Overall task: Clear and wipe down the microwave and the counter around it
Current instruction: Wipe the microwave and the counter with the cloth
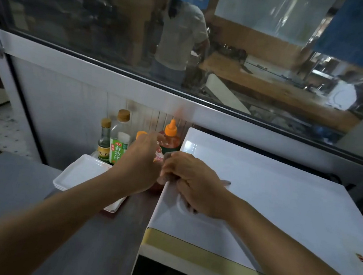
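At frame centre I see my right hand point(196, 181) curled around a grey cloth point(167, 156) on the microwave point(270, 202) top's left edge, my left hand point(139, 166) gripping an orange-capped bottle point(141, 135) beside it.

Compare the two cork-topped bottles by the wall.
The green-label bottle is taller and wider than the small bottle to its left. Its glass is clear with a large green label bearing white characters; the small bottle has darker, greenish glass and a small pale label. Its cork is also bigger. Both stand upright against the wall, corked, with the left hand near them touching neither.
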{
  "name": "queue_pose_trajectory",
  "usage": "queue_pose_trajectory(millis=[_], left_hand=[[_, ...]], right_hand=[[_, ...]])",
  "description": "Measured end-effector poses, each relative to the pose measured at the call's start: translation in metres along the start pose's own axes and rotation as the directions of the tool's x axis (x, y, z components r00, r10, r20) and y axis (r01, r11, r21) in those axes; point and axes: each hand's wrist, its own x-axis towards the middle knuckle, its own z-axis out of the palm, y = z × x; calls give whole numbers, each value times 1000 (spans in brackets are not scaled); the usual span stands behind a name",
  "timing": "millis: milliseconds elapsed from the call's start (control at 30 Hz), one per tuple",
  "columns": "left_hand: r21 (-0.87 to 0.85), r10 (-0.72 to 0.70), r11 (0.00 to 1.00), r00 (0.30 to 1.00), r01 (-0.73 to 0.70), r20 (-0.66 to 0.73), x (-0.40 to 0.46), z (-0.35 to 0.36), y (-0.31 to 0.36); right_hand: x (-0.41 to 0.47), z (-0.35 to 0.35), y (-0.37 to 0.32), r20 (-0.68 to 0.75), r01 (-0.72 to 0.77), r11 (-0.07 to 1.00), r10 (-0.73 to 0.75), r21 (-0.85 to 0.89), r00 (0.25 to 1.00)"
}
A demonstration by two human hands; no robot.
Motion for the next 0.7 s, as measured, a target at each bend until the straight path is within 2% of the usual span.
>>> queue_pose_trajectory(millis=[67,167,267,333,500,633,700], left_hand=[[-5,29,1000,1000,-29,-9,-5,-2,-1],[-5,7,1000,1000,-7,-16,-12,0,-4],[5,-43,999,999,42,23,-16,7,-2],[7,-30,1000,999,29,45,-19,13,2],[42,13,999,998,-15,55,-22,28,18],[159,52,985,997,-61,58,-19,41,26],[223,78,971,995,-90,60,-18,46,30]], right_hand=[[-6,-1,2,14,27,1000,-27,-2,1000],[1,-12,32,43,-1,993,6,-118,999],[10,-29,65,45,-247,940,265,-237,963],[12,-31,73,48,-326,899,354,-292,934],[-38,-20,35,51,-205,936,229,-287,972],[-97,-28,22,142,-59,978,89,-199,986],[-98,-40,40,161,-93,975,127,-204,979]])
